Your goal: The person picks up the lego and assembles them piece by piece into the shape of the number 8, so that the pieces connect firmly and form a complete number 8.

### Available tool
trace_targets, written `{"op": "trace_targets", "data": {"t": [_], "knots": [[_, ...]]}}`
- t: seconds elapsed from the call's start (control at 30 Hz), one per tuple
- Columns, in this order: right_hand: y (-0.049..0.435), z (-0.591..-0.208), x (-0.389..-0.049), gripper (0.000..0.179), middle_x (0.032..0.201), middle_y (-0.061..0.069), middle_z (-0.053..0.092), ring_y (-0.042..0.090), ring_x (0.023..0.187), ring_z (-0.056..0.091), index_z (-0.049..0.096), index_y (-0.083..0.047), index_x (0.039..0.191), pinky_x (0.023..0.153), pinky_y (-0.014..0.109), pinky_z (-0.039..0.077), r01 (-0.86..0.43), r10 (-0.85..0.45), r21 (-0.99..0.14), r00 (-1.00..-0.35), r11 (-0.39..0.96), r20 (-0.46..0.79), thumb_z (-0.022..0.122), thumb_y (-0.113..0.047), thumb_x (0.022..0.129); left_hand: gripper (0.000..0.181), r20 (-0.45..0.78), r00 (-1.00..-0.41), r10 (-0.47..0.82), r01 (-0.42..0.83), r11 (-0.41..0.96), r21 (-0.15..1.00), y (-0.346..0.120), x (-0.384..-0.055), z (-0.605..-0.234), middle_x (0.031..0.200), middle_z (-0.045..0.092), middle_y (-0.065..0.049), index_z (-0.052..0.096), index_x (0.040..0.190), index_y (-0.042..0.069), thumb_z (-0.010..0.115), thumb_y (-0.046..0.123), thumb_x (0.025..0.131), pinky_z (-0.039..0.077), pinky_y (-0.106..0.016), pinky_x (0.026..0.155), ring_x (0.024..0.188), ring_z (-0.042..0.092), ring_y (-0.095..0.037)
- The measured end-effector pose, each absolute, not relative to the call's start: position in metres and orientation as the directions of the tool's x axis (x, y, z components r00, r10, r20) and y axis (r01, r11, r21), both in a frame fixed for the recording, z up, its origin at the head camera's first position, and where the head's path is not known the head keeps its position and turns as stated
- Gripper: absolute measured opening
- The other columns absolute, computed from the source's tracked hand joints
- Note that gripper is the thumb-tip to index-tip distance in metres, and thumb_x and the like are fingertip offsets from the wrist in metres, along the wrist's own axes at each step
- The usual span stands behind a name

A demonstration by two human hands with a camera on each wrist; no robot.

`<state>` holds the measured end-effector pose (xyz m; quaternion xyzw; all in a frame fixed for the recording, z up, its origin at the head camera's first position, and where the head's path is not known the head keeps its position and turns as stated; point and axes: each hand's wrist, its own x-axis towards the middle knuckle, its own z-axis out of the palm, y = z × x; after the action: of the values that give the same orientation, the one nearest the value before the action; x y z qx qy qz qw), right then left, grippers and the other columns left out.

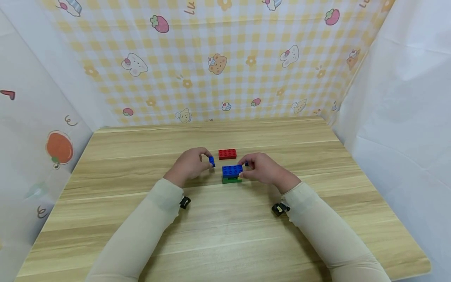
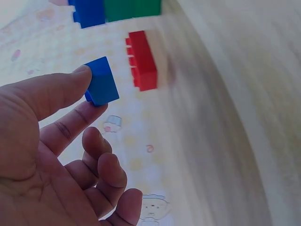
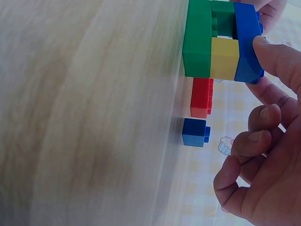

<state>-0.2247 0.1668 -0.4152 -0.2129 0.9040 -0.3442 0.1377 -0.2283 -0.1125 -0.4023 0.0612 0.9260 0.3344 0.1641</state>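
My left hand [image 1: 190, 163] pinches a small blue toy brick [image 2: 104, 81] between thumb and index finger, its other fingers loosely bent. With thumb and index finger, my right hand [image 1: 263, 169] grips one end of a long blue brick [image 1: 230, 171]. That brick lies across the top of a small stack. Below it, in the right wrist view, are a yellow brick [image 3: 224, 59] and a small green brick [image 3: 225, 14] with a gap between them. A long green brick [image 3: 197, 40] forms the base on the table.
Behind the stack lies a long red brick [image 1: 227, 154], studs up. Another small blue brick [image 3: 194, 132] stands on the wooden table [image 1: 225, 235], partly behind my right hand in the head view. A patterned cloth [image 1: 225, 58] hangs along the back.
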Motion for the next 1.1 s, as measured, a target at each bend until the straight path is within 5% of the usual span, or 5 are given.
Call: {"op": "trace_targets", "data": {"t": [0.57, 1.1], "knots": [[0.167, -0.414, -0.225, 0.031, 0.07, 0.001, 0.052, 0.017, 0.061, 0.046, 0.076, -0.013, 0.121, 0.06, 0.032, 0.04, -0.294, -0.481, -0.675, -0.871, 0.676, -0.102, 0.084, -0.022, 0.092, 0.036, -0.226, -0.941, 0.253, 0.04, 0.745, 0.666, -0.104, -0.214, -0.388, 0.108, 0.056, -0.011, 0.067, 0.136, 0.021, 0.071, 0.033, 0.102, 0.047, -0.038, 0.07, 0.09, 0.055, -0.028], [0.167, -0.415, -0.225, 0.031, 0.072, 0.001, 0.052, 0.018, 0.062, 0.048, 0.076, -0.012, 0.12, 0.059, 0.032, 0.04, -0.292, -0.482, -0.687, -0.871, 0.665, -0.097, 0.084, -0.022, 0.092, 0.036, -0.229, -0.919, 0.32, 0.079, 0.719, 0.691, -0.092, -0.204, -0.388, 0.102, 0.056, -0.011, 0.069, 0.133, 0.02, 0.073, 0.034, 0.1, 0.044, -0.036, 0.067, 0.085, 0.055, -0.027]]}}
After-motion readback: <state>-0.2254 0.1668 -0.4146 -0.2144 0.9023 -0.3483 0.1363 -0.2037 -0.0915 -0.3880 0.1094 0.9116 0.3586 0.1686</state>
